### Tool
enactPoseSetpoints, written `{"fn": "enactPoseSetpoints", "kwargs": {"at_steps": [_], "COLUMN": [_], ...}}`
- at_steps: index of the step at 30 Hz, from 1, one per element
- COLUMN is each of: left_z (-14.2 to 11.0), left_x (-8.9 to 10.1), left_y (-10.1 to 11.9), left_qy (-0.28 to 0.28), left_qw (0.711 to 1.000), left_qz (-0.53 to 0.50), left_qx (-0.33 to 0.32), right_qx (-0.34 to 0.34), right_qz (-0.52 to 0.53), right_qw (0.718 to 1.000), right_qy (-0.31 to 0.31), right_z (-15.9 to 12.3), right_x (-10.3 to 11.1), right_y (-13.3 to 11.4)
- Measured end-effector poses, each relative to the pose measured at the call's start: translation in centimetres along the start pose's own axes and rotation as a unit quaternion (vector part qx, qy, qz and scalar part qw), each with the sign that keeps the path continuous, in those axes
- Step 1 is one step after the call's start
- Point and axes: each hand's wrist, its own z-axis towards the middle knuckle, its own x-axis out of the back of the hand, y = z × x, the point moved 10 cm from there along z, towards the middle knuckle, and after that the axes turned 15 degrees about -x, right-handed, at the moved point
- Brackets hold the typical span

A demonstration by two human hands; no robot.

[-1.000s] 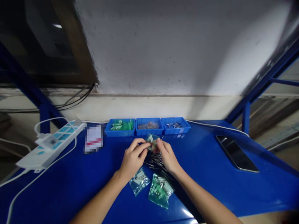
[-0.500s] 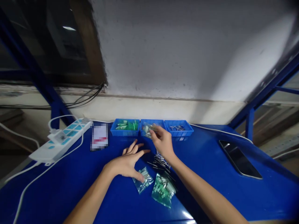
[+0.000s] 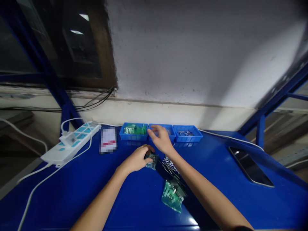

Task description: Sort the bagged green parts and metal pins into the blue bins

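Note:
My left hand (image 3: 138,158) pinches a small clear plastic bag (image 3: 151,163) with its thumb and fingers, just above the blue table. My right hand (image 3: 160,138) hovers at the front of the middle blue bin (image 3: 171,138); its thumb and fingers are apart, with nothing visible in them. It hides much of that bin's contents. Below the right wrist lies a loose pile of thin metal pins (image 3: 169,166). Another plastic bag (image 3: 173,195), holding green and pale pieces, rests on the table nearer to me.
The left blue bin (image 3: 133,137) holds green and clear pieces, the right blue bin (image 3: 188,139) metal pins. A blurred white card (image 3: 108,140) and a white power strip (image 3: 69,142) with cables lie left. A black phone (image 3: 250,166) lies right, and a wall stands behind.
My left hand has closed on the small bag and moved it up toward the bins. The bag that was in my right hand no longer shows there, and those fingers have parted.

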Motion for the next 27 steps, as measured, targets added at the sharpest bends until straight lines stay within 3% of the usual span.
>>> {"fn": "enactPoseSetpoints", "kwargs": {"at_steps": [4,6,8,10,15,19,23,25,27], "left_z": [0.6,0.8,0.7,0.6,0.1,0.2,-0.6,-0.8,-0.9], "left_x": [1.3,2.0,2.1,1.8,1.8,1.2,0.3,0.6,1.4], "left_y": [1.0,2.6,4.2,5.0,5.0,2.8,-0.2,-0.7,-0.5], "left_qy": [0.106,0.156,0.178,0.177,0.177,0.169,0.232,0.265,0.289], "left_qw": [0.991,0.984,0.978,0.977,0.976,0.982,0.926,0.906,0.905], "left_qz": [-0.087,-0.077,-0.052,-0.009,0.071,-0.085,-0.285,-0.316,-0.302], "left_qx": [-0.002,-0.045,-0.094,-0.119,-0.108,-0.025,0.093,0.097,0.081], "right_qx": [-0.183,-0.262,-0.284,-0.261,-0.223,-0.157,0.024,0.075,0.072], "right_qz": [0.133,0.207,0.285,0.35,0.362,0.311,0.152,0.092,0.067], "right_qw": [0.97,0.929,0.895,0.883,0.904,0.938,0.988,0.991,0.991], "right_qy": [-0.093,-0.158,-0.193,-0.175,-0.035,0.0,0.029,0.059,0.085], "right_z": [-3.6,-5.2,-6.1,-6.2,-5.8,-6.0,-7.6,-8.5,-8.7], "right_x": [2.2,1.2,0.1,-0.1,2.1,3.5,4.2,4.3,4.5], "right_y": [6.1,7.9,7.9,7.2,7.7,6.7,2.3,1.1,1.2]}}
